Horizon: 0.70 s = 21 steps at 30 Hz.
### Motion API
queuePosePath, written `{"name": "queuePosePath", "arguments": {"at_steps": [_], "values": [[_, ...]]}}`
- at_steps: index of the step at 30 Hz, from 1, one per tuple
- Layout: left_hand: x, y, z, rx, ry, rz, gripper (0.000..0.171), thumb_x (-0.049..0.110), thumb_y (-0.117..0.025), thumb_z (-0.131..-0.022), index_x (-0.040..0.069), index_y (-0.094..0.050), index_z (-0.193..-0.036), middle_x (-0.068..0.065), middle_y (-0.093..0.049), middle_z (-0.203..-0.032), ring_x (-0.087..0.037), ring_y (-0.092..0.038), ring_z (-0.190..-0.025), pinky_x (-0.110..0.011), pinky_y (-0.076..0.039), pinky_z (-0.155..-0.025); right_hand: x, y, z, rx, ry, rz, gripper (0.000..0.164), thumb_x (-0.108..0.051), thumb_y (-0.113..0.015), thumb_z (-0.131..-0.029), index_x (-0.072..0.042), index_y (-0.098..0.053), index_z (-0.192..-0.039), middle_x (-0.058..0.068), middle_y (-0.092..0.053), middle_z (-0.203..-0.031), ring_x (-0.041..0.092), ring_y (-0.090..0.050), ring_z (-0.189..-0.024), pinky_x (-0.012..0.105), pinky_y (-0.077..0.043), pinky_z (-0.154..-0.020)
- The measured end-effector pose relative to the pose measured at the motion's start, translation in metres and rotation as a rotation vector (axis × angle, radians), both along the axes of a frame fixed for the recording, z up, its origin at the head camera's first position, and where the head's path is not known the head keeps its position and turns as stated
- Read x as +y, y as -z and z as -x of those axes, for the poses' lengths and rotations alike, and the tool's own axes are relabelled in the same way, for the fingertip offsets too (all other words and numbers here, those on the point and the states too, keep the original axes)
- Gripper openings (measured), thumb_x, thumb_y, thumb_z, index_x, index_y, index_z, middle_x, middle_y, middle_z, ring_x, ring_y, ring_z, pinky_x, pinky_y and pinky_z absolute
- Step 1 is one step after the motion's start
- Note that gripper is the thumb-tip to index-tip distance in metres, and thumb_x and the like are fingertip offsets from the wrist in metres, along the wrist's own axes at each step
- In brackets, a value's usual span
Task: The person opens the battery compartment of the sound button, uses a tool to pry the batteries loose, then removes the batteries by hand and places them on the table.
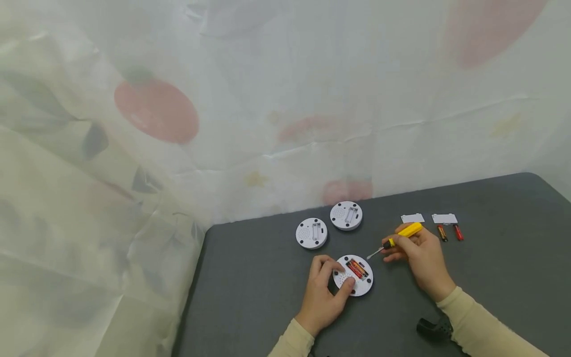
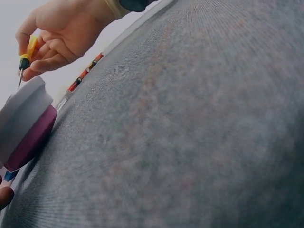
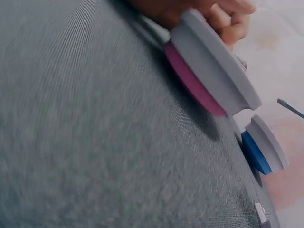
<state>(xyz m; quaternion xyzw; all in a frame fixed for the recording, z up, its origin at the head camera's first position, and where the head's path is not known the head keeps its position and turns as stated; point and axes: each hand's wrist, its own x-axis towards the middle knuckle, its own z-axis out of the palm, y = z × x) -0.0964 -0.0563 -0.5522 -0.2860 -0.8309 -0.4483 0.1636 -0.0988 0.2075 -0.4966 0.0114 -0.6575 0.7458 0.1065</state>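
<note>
A round white buzzer [image 1: 365, 287] lies underside up on the table, its speaker holes and dark feet showing. Two red-and-black batteries [image 1: 357, 268] sit in its uncovered compartment. My left hand [image 1: 320, 300] grips its left side, with the thumb over the near rim. The right wrist view shows the buzzer's pink lower part [image 3: 192, 83] facing the table. To the right, my right hand [image 1: 423, 260] holds a yellow-handled screwdriver [image 1: 409, 230] between thumb and fingers. Its metal tip points left, near the buzzer's upper right rim; in the right wrist view the tip is apart from the buzzer.
Two more upturned buzzers, one left [image 1: 308, 239] and one farther back [image 1: 341, 222], show bare battery compartments. At the back right lie two white covers [image 1: 413, 218] and two loose batteries [image 1: 442, 233]. A patterned sheet [image 1: 285, 163] hangs behind the grey table [image 1: 250, 297].
</note>
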Motion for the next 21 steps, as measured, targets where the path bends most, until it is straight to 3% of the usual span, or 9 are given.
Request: {"name": "queuePosePath", "arguments": {"at_steps": [4, 11, 16, 21], "values": [[0.0, 0.0, -0.001, -0.031, -0.019, 0.01, 0.023, 0.035, -0.082, -0.097, 0.022, -0.07, -0.112, 0.002, -0.048, -0.116, -0.012, -0.054, -0.107, -0.033, -0.051, -0.096, -0.002, -0.001, -0.002, 0.058, 0.008, -0.105, 0.02, 0.001, -0.06, -0.11, 0.017, -0.051, -0.117, 0.024, -0.076, -0.096, 0.039, -0.079, -0.077, 0.047, -0.064, -0.063], [0.0, -0.003, -0.002, -0.071, 0.009, 0.005, 0.03, 0.042, -0.087, -0.093, 0.023, -0.066, -0.104, -0.003, -0.049, -0.124, -0.016, -0.053, -0.117, -0.033, -0.051, -0.099, -0.007, -0.003, -0.006, 0.146, 0.009, -0.218, 0.01, 0.009, -0.065, -0.104, 0.011, -0.058, -0.111, 0.024, -0.076, -0.095, 0.034, -0.078, -0.073, 0.042, -0.064, -0.061], [-0.001, -0.005, -0.003, -0.158, 0.059, 0.013, 0.041, 0.046, -0.094, -0.086, 0.024, -0.065, -0.105, -0.005, -0.052, -0.134, -0.017, -0.056, -0.122, -0.034, -0.053, -0.101, -0.015, -0.004, -0.01, 0.238, -0.026, -0.25, 0.018, 0.017, -0.068, -0.098, 0.009, -0.062, -0.112, 0.023, -0.075, -0.096, 0.028, -0.077, -0.073, 0.039, -0.064, -0.062], [-0.001, -0.009, -0.004, -0.182, 0.075, 0.025, 0.045, 0.045, -0.097, -0.083, 0.023, -0.064, -0.105, -0.003, -0.052, -0.136, -0.017, -0.057, -0.123, -0.033, -0.054, -0.101, -0.02, -0.002, -0.012, 0.314, -0.012, -0.34, 0.027, 0.019, -0.073, -0.092, 0.001, -0.067, -0.111, 0.018, -0.077, -0.097, 0.023, -0.078, -0.071, 0.034, -0.064, -0.062]]}}
